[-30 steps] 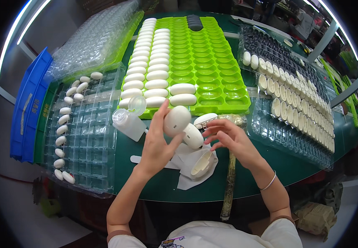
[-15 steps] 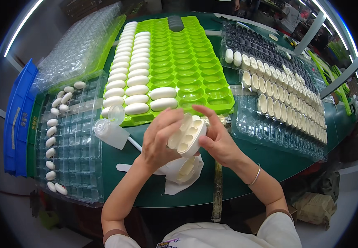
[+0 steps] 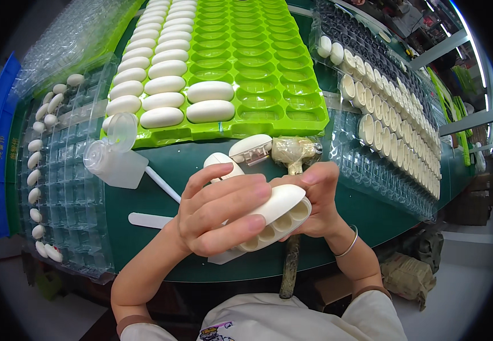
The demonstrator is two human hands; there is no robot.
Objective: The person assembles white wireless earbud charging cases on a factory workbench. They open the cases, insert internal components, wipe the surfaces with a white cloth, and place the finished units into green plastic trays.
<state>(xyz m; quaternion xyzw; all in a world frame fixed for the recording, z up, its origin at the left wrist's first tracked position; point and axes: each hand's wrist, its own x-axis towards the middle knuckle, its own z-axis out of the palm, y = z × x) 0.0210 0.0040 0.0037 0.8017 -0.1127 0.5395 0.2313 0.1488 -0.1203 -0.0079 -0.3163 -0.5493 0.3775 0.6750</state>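
Observation:
Both hands hold a white oval hinged pill case (image 3: 287,200), tilted, its cream inside with several round wells showing along the near side. The lid stands partly raised over the base. Fingers of my left hand (image 3: 218,213) are spread along the lid and cover its left part. My right hand (image 3: 321,199) grips the right end, thumb on top and the other fingers mostly hidden beneath. Just beyond my hands, a white case piece (image 3: 251,149) with a squarish fitting on its side lies near another white piece (image 3: 222,163), partly hidden by my left fingers.
A mallet with a tape-wrapped head (image 3: 295,152) lies behind my right hand. Leftward are a translucent bottle (image 3: 122,166) and a flat white stick (image 3: 148,220). The green tray (image 3: 212,133) holds white oval cases. Clear trays stand left (image 3: 84,210) and right (image 3: 366,176).
The case has been turned and its lid swung down from wide open to partly closed. My left fingers now lie across the lid. The view has shifted, and two white pieces behind my hands now show.

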